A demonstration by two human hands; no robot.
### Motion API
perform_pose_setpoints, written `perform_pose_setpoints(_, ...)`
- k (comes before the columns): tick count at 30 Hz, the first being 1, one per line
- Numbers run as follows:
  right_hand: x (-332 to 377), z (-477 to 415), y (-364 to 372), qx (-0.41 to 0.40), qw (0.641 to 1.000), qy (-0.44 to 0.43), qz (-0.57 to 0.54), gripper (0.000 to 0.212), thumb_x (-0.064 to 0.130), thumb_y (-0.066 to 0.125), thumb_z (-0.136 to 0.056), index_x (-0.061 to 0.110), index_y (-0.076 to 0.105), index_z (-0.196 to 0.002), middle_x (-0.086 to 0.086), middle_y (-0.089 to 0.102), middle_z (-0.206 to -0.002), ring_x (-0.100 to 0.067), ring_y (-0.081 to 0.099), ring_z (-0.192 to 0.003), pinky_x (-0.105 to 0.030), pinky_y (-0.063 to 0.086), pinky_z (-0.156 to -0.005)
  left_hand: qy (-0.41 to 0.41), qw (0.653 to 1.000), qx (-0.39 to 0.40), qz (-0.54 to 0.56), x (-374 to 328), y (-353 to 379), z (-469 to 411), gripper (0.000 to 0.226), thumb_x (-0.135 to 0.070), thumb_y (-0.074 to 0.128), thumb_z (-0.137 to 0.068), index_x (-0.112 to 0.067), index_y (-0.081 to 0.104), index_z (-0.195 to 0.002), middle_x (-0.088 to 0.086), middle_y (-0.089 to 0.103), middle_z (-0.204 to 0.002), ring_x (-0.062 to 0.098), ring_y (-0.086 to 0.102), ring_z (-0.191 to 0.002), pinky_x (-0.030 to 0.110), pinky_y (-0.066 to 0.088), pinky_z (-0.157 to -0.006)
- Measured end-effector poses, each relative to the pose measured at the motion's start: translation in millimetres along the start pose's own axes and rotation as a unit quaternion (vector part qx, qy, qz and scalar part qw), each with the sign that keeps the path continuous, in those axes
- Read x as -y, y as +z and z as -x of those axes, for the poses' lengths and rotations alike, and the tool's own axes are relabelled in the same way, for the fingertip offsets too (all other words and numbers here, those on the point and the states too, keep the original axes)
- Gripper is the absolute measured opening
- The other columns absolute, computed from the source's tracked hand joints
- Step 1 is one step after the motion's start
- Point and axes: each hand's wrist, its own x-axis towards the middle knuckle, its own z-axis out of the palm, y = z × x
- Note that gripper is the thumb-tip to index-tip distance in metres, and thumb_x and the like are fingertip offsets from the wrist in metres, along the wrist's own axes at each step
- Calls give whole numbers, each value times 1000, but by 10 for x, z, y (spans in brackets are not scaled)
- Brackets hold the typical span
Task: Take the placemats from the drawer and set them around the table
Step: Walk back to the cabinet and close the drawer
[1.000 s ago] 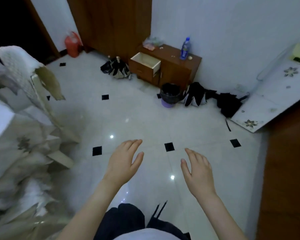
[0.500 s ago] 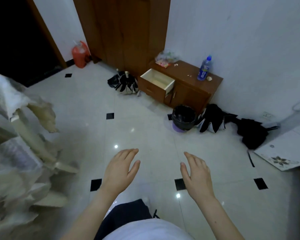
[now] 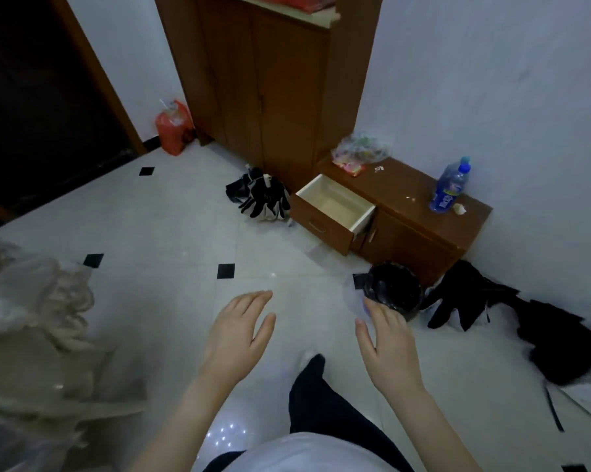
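Observation:
A low brown cabinet (image 3: 420, 212) stands against the white wall ahead. Its left drawer (image 3: 335, 212) is pulled out, and the pale inside shows no placemat. My left hand (image 3: 239, 335) and my right hand (image 3: 389, 345) hover in front of me over the tiled floor, both empty with fingers spread. Both are well short of the drawer. A table edge with a lacy cover (image 3: 31, 318) is at the left. No placemat is visible anywhere.
A black bin (image 3: 394, 289) stands on the floor in front of the cabinet. Folded umbrellas (image 3: 261, 197) lie left of the drawer, dark cloth items (image 3: 526, 318) to the right. A blue bottle (image 3: 449, 187) and a plastic bag (image 3: 360, 151) sit on the cabinet. A tall wardrobe (image 3: 270, 80) is behind.
I have walked toward the cabinet, so the drawer and bin appear larger and nearer. Both hands stay raised and empty. My leg has stepped forward.

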Motion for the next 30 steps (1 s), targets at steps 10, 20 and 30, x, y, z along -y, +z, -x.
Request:
perform_pose_setpoints(10,119,-2627,-39,19,998,-47,37,52,45,33,-97,17,52,-137,-2,58,-131,-22,49,-121,-42,43,-100,-11,1000,-14,-25,291,-259,-2429,55,-48,30,-96,-16,56,-134,-6,60,-129,12,51,-120,30,41,-102)
perform_pose_setpoints(20,75,-3935,462,-22,997,55,42,52,46,33,-96,16,53,-133,-4,60,-128,-22,51,-121,-45,43,-100,56,996,61,-17,970,4,-4242,55,-44,31,-97,-11,58,-132,1,62,-129,17,53,-120,25,36,-103)
perform_pose_setpoints(30,196,-4668,1260,-47,968,243,44,56,47,31,-95,17,52,-137,-2,60,-131,-24,51,-120,-43,44,-100,197,958,207,-32,1909,292,-5838,50,-42,37,-95,-12,62,-127,1,66,-120,17,58,-110,27,43,-94)
